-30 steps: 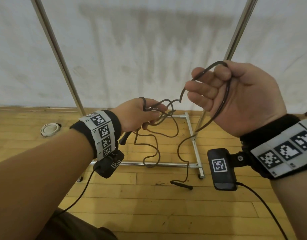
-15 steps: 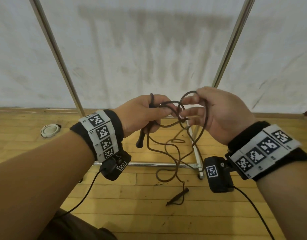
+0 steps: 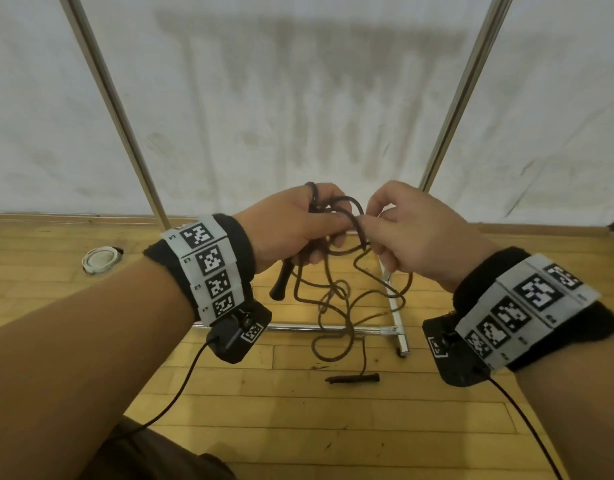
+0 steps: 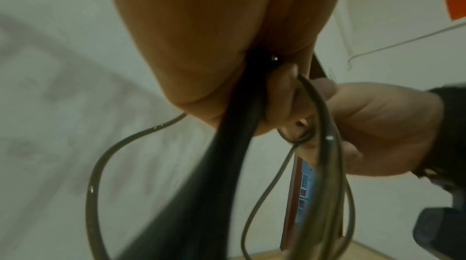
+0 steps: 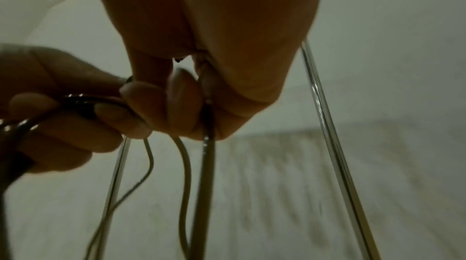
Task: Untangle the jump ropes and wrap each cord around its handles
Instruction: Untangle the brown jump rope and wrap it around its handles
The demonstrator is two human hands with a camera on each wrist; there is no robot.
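While the left hand [image 3: 291, 226] grips one handle [image 3: 280, 284] and gathered cord [image 3: 336, 306], the right hand [image 3: 413, 233], seemingly pinching a loop, should feed it gently; the other handle [image 3: 354, 378] lies on the floor [image 3: 298, 410].

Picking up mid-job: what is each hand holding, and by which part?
Left hand grips one handle plus cord loops; right hand pinches a cord loop. The other handle lies on the floor.

No words, brands or numbers can be read anywhere. The wristbands [image 3: 208, 268] carry only black-and-white square code markers, and the small wrist camera boxes [image 3: 241, 336] bear one such marker each.
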